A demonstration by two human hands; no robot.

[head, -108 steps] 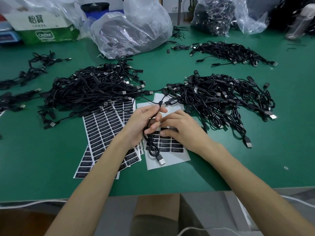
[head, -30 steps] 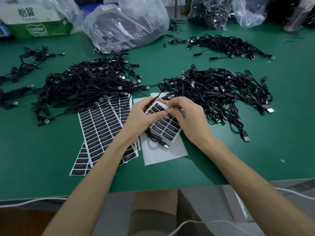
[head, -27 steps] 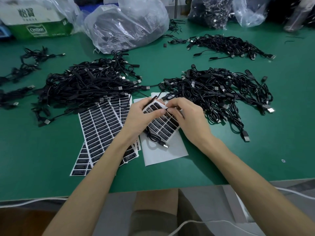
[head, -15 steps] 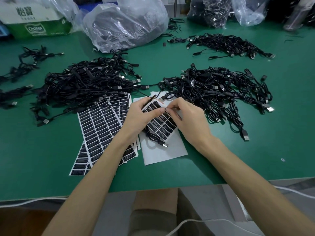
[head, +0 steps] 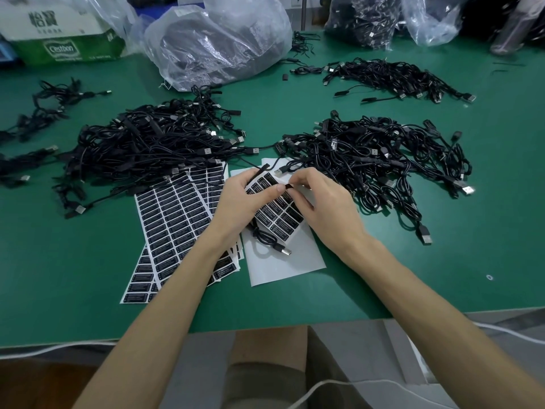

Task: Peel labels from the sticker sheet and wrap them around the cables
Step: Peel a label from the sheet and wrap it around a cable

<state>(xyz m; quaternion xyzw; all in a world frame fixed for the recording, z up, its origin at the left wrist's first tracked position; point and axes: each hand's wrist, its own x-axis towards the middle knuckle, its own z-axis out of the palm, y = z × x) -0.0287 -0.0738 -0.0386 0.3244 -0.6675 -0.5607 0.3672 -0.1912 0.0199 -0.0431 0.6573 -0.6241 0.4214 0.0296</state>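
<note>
My left hand (head: 239, 202) holds a partly used sticker sheet (head: 280, 215) of black labels tilted up off the table, together with a short black USB cable (head: 269, 242) that dangles below it. My right hand (head: 321, 202) pinches one black label (head: 289, 186) at the sheet's upper edge, thumb and forefinger closed on it. A bare white backing sheet (head: 283, 264) lies under both hands. More full label sheets (head: 174, 222) lie fanned out to the left.
Two big heaps of black cables lie on the green table (head: 59, 261): one left (head: 147, 143), one right (head: 377, 154). A smaller cable pile (head: 392, 76) sits far right, clear plastic bags (head: 218, 39) at the back, a cardboard box (head: 62, 28) far left.
The left hand raised the sticker sheet off the table with the cable. The right hand moved to the sheet's top edge and pinched a label, lifting its end off.
</note>
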